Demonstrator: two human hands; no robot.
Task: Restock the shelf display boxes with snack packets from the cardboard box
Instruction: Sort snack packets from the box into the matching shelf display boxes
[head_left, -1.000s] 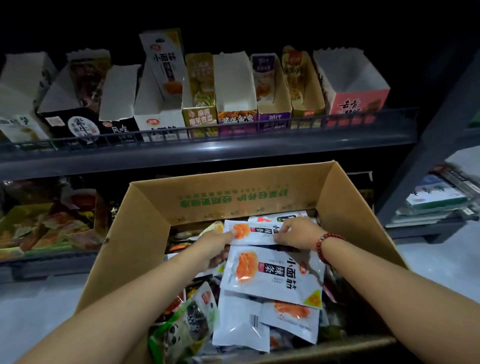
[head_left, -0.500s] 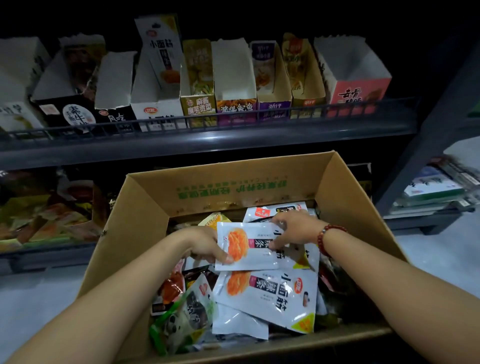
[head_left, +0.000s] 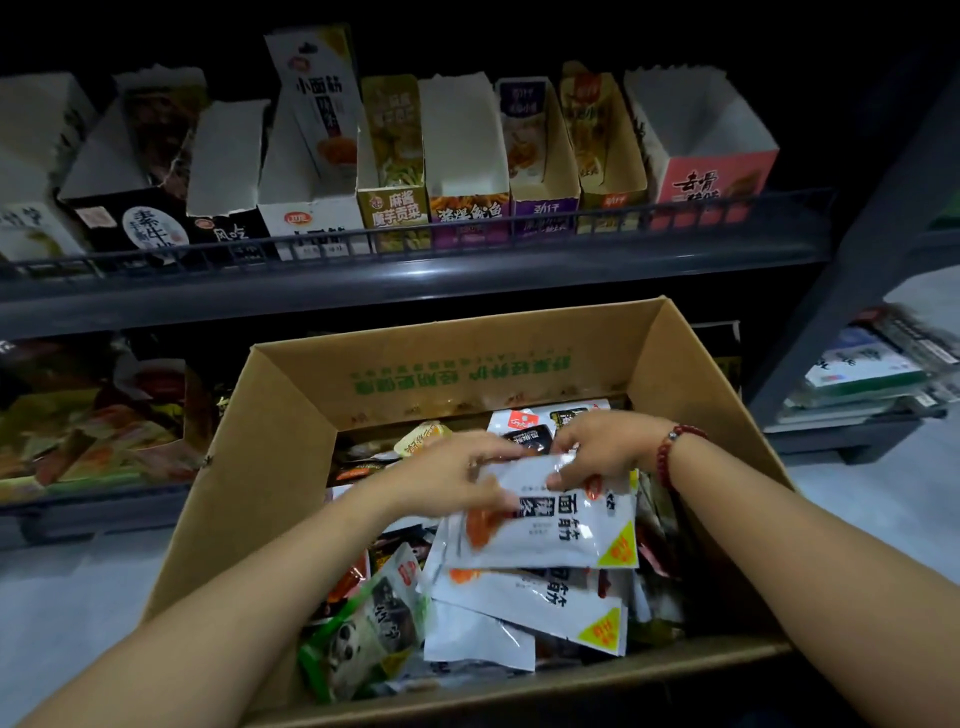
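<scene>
An open cardboard box (head_left: 291, 431) full of mixed snack packets stands in front of the shelf. Both hands are inside it, holding a white packet (head_left: 561, 525) with an orange picture and a yellow corner. My left hand (head_left: 457, 478) grips its upper left edge. My right hand (head_left: 602, 447), with a red bead bracelet on the wrist, pinches its top edge. A second white packet (head_left: 540, 597) of the same kind lies underneath. On the upper shelf stands a row of display boxes, among them a white one (head_left: 311, 208) with matching printing.
A low wire rail (head_left: 467, 228) runs along the upper shelf's front. A green panda packet (head_left: 363, 634) lies at the box's near left. The lower shelf at left holds a tray of packets (head_left: 93, 431). A dark shelf post (head_left: 852, 291) and stacked items (head_left: 872, 369) stand at right.
The white packet has been drawn nearer and lower, over the second white packet. Both hands have shifted to its top edge. The view has tilted slightly.
</scene>
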